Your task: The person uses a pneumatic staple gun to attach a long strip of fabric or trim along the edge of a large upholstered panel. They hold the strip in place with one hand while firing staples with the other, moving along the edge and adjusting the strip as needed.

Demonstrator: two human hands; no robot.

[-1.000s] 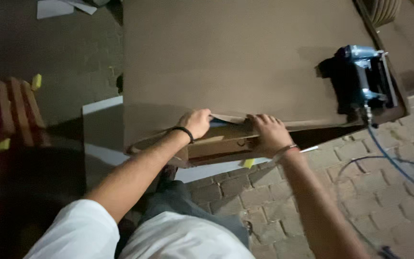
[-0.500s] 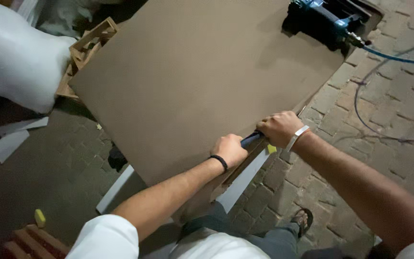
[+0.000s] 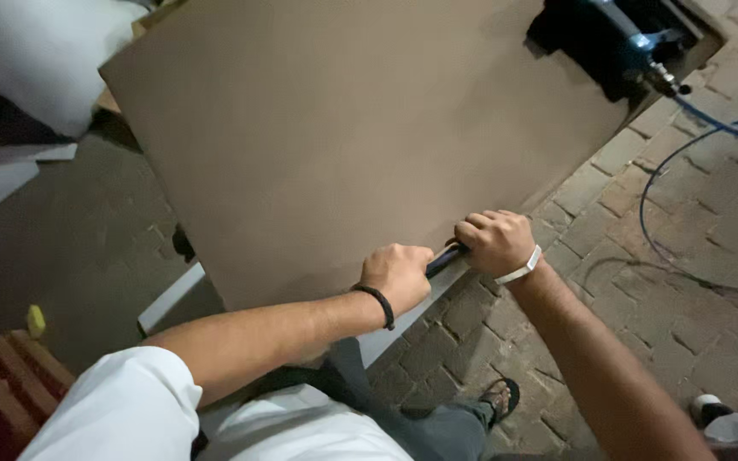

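A large flat brown board [image 3: 352, 145] lies in front of me, its near edge at my hands. My left hand [image 3: 399, 275], with a black band on the wrist, is fisted at that edge. My right hand [image 3: 494, 241], wearing a white wristband, is closed just right of it. A dark slim tool [image 3: 442, 259] runs between the two fists along the board's edge; both hands grip it. Its ends are hidden inside my fingers.
A blue-black air tool [image 3: 617, 43] sits on the board's far right corner, its blue hose [image 3: 685, 171] looping over the brick paving. A white sack [image 3: 36, 51] lies at far left, white scraps [image 3: 10, 171] below it. A red wooden slatted thing [image 3: 10, 384] stands at bottom left.
My view has swung left and nearer, so the board now fills the frame at an angle. Both hands have closed into fists together on the dark tool at the edge.
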